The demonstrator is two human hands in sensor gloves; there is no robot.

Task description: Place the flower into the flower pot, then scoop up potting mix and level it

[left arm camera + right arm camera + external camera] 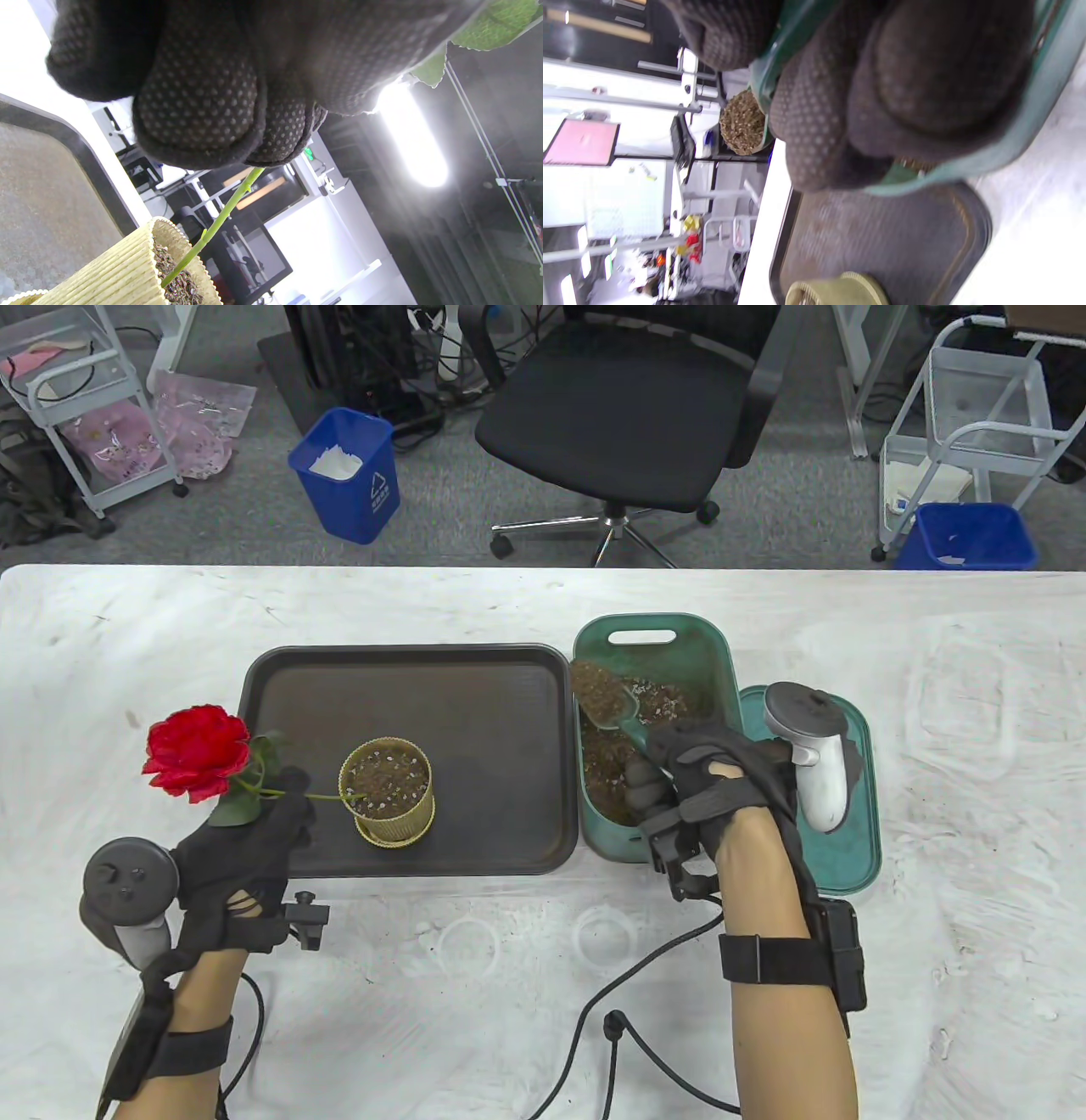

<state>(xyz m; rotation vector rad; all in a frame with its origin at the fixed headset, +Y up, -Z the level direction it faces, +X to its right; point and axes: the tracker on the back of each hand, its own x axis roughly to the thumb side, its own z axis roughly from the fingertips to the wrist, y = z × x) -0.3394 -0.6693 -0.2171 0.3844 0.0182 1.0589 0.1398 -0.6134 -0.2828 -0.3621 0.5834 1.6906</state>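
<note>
Table view, left hand (246, 857): I pinch the flower (197, 752), stem tip in the flower pot (389, 791).
Right hand (704, 789): I grip the scoop (604, 702), heaped with potting mix (611, 772).

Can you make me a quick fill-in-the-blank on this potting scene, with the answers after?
1. The left hand holds the stem of a ____ flower.
2. The stem's lower end sits in the gold flower pot, which stands on a dark ____.
3. The right hand grips a green ____ loaded with potting mix over the green bin.

Answers: red; tray; scoop
</note>
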